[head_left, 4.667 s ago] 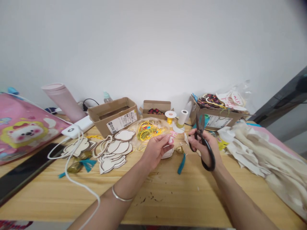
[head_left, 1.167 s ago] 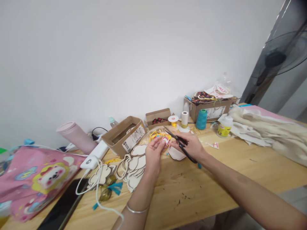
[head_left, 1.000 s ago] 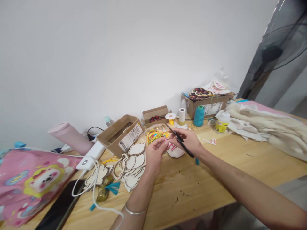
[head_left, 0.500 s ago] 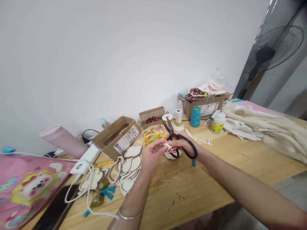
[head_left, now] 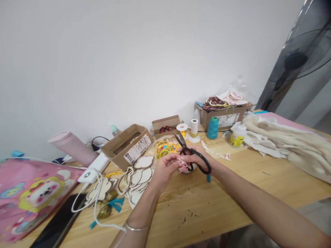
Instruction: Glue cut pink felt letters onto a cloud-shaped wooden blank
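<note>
One pink-and-white piece (head_left: 183,166) sits above the table (head_left: 222,203), between closed thumb and fingers of the left hand (head_left: 167,168). The right hand (head_left: 201,157) curls around the scissors (head_left: 184,146), blades parted. Dark scraps (head_left: 184,219) lie toward the near edge; cardboard box (head_left: 118,153) stands beyond.

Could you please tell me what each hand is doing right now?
Left hand: closed, fingers pinching the pink-lettered piece.
Right hand: closed around the scissors, blades slightly apart, fingers also at the piece.
</note>
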Demonstrator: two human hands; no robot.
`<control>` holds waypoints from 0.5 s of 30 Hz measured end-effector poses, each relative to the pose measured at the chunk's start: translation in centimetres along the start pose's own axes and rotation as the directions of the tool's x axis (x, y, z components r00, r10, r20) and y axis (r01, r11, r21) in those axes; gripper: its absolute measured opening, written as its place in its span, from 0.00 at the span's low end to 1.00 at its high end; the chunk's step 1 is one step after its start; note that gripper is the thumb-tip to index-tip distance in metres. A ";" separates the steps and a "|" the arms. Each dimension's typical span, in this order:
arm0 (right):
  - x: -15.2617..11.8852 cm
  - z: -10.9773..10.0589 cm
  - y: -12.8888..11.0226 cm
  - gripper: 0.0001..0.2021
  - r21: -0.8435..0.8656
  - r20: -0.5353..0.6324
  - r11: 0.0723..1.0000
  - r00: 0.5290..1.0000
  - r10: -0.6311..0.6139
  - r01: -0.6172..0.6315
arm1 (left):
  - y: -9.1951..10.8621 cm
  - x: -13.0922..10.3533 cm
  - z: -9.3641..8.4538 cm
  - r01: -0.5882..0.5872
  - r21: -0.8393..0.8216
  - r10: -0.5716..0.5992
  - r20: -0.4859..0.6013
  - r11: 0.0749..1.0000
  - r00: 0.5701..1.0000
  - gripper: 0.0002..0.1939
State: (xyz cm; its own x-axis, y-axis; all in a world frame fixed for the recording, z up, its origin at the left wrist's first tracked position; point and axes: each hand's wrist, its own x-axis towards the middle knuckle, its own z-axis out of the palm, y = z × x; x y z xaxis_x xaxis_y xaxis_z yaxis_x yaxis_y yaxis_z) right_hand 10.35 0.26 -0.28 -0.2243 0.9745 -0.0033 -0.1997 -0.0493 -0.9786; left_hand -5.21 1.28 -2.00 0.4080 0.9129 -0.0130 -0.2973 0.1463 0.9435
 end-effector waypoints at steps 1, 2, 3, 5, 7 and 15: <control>0.1 0.0 0.0 0.22 -0.006 -0.017 1.000 1.000 -0.016 0.015 | -0.1 0.0 0.0 0.003 -0.019 -0.003 -0.008 1.000 1.000 0.10; 0.1 -0.1 0.1 0.22 -0.013 -0.037 0.999 0.999 -0.038 0.038 | -0.1 0.0 0.1 0.005 -0.038 -0.005 -0.017 0.999 1.000 0.10; 0.2 -0.1 0.1 0.22 -0.025 -0.057 0.998 0.996 -0.067 0.066 | -0.1 0.0 0.1 0.004 -0.057 -0.006 -0.029 0.998 1.000 0.10; 0.3 0.0 0.0 0.22 -0.065 -0.089 0.989 0.987 -0.135 0.130 | -0.1 0.1 0.3 0.002 -0.093 -0.007 -0.048 0.996 0.999 0.10; 0.3 0.1 -0.2 0.22 -0.125 -0.086 0.975 0.976 -0.198 0.186 | -0.1 0.2 0.4 0.002 -0.116 -0.008 -0.056 0.993 0.998 0.10; 0.5 0.4 0.2 0.17 -0.231 -0.073 0.938 0.956 -0.283 0.260 | 0.2 0.0 0.6 0.048 -0.150 -0.058 -0.061 0.988 0.996 0.10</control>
State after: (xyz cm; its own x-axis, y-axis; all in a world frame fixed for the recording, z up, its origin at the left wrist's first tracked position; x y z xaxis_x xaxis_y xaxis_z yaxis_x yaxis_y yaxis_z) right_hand 9.80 0.60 -0.44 -0.0889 0.9619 0.2586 -0.0254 0.2574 -0.9660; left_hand -4.74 1.05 -1.58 0.3708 0.9246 -0.0879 -0.4031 0.2455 0.8816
